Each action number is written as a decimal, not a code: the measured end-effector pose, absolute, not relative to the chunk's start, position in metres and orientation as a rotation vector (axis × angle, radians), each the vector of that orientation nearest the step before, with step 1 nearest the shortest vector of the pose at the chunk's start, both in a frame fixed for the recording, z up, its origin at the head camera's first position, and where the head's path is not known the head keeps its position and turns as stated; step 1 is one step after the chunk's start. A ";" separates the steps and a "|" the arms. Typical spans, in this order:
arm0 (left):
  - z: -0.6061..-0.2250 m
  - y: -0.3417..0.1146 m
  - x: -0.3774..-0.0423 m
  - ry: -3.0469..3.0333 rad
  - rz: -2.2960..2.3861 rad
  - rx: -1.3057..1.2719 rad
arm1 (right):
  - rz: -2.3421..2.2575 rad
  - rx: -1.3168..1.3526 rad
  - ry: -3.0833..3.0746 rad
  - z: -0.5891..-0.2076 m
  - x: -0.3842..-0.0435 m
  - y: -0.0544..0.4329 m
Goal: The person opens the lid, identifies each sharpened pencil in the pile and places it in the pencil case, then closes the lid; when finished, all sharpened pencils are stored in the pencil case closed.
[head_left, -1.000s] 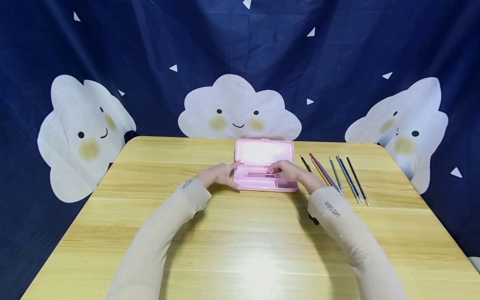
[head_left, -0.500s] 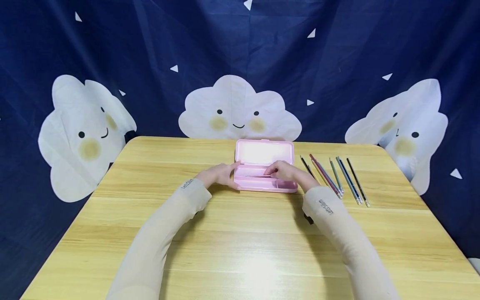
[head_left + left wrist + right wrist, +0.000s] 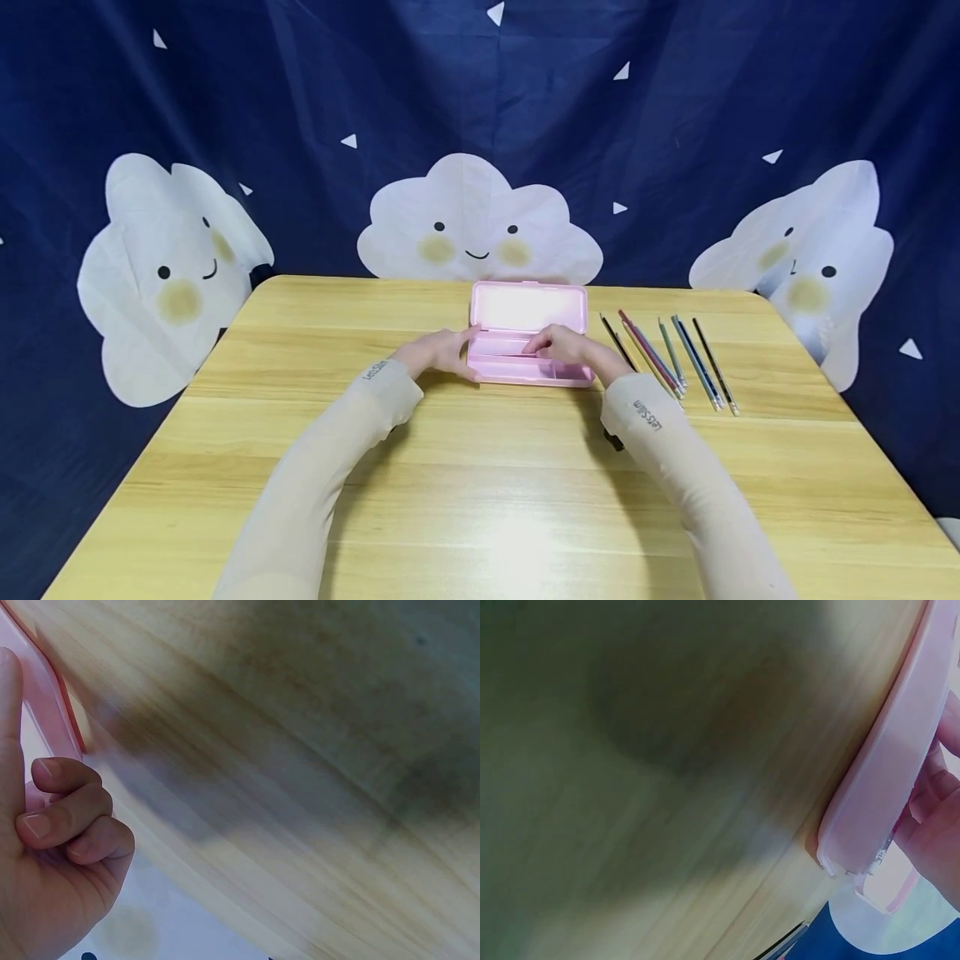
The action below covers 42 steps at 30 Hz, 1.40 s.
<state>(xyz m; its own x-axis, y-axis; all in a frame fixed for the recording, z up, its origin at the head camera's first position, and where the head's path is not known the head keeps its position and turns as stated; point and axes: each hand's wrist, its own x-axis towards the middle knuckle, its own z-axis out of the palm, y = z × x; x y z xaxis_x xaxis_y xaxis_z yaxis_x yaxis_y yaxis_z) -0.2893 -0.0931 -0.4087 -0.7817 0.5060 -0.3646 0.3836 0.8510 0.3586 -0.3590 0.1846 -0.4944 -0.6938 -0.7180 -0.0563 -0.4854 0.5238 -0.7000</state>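
A pink pencil case (image 3: 517, 370) lies with its lid (image 3: 528, 307) raised at the back of the table. At its left end my left hand (image 3: 441, 350) grips it, thumb at the near corner and index finger toward the hinge. In the left wrist view the other fingers (image 3: 71, 814) are curled beside the pink wall. My right hand (image 3: 562, 343) reaches into the long rear compartment with bent fingers, pinching a thin pencil (image 3: 517, 356) low inside. The right wrist view shows the case's side (image 3: 889, 750) hiding most of the pencil.
Several pencils (image 3: 670, 354), red, green, blue and black among them, lie in a loose row right of the case, close to my right forearm. A small divided compartment (image 3: 572, 372) fills the case's front right corner. Behind the wooden table (image 3: 480, 483) hangs a blue cloud-printed curtain (image 3: 480, 83).
My right hand has moved slightly left and lower into the case, and the pencil has sunk into the rear compartment. The left hand has stayed on the case's end.
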 end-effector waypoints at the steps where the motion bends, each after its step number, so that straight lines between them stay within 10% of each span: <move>1: -0.409 -0.093 -0.289 2.572 0.362 0.657 | -0.960 -0.994 2.426 -0.496 -0.359 0.187; 5: -0.409 -0.092 -0.289 2.578 0.350 0.657 | -1.010 -1.045 2.377 -0.509 -0.366 0.193; 14: -0.410 -0.093 -0.290 2.585 0.372 0.675 | -0.930 -0.770 2.500 -0.408 -0.287 0.161; 42: -0.413 -0.095 -0.291 2.574 0.415 0.671 | -1.051 -0.736 2.668 -0.398 -0.261 0.252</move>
<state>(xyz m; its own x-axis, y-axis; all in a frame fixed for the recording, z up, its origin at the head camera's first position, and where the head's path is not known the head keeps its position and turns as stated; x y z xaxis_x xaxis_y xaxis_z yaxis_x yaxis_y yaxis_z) -0.2908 -0.0951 -0.4128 -0.7826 0.5198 -0.3425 0.3856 0.8368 0.3887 -0.2609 0.2517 -0.3980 -0.8611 -0.5083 0.0126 -0.3805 0.6276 -0.6793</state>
